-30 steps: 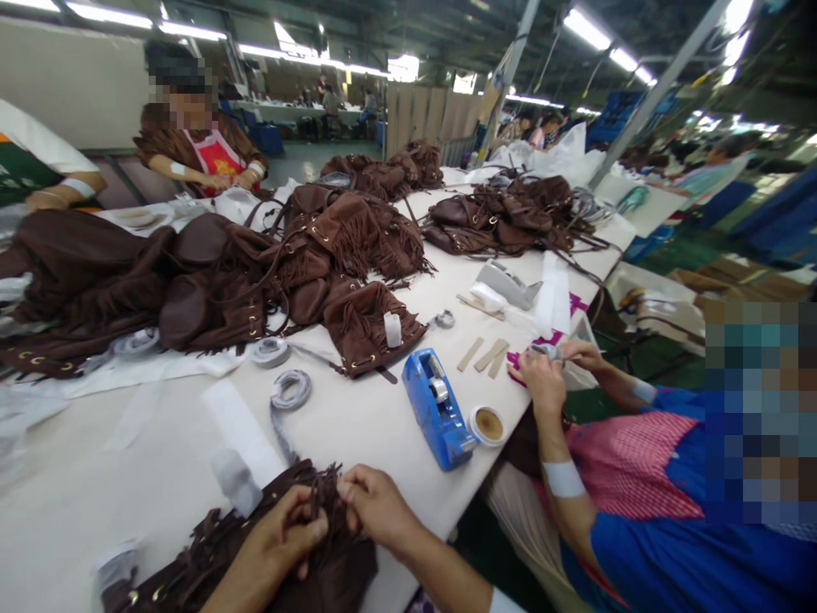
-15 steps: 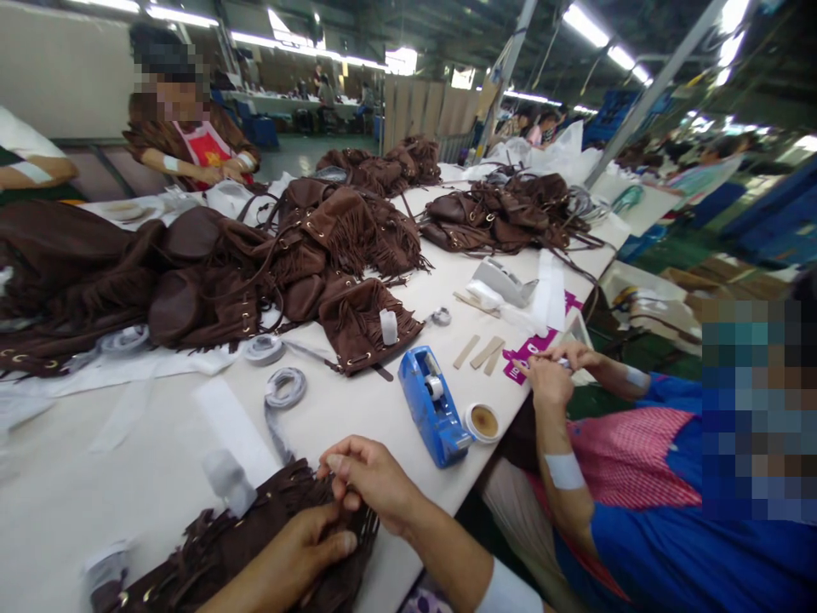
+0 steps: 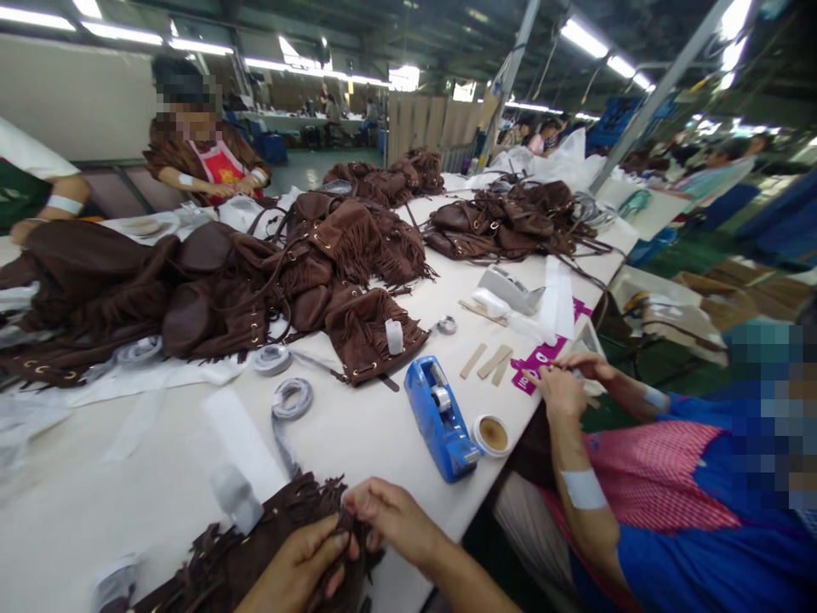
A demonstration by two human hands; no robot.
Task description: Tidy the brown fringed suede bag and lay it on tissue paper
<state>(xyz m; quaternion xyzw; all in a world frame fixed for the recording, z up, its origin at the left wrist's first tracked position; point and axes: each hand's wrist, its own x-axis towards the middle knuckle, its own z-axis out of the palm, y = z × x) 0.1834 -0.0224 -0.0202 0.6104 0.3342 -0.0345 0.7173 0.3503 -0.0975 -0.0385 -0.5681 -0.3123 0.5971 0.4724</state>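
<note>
A dark brown fringed bag (image 3: 255,545) lies on the near edge of the table, partly under my hands. My left hand (image 3: 306,558) is closed on the bag's edge, thumb on top and fingers curled beneath. Close beside it, my right hand (image 3: 399,521) pinches at the fringe near the bag's corner; the exact strand between its fingertips is too small to make out. A clear-wrapped white piece (image 3: 236,498) rests against the bag's far side. Another wrapped bundle (image 3: 116,583) sits at its left end.
A blue tape dispenser (image 3: 440,421) and a tape roll (image 3: 491,435) stand right of my hands. Grey coiled straps (image 3: 292,398) lie ahead. Brown fringed bags (image 3: 357,238) are heaped farther back. At right, a co-worker's hands (image 3: 568,387) work by purple cards (image 3: 539,362).
My right hand has come down from above the bag to its fringe, against my left hand. My left thumb and fingers have closed more tightly on the edge. The view has shifted slightly.
</note>
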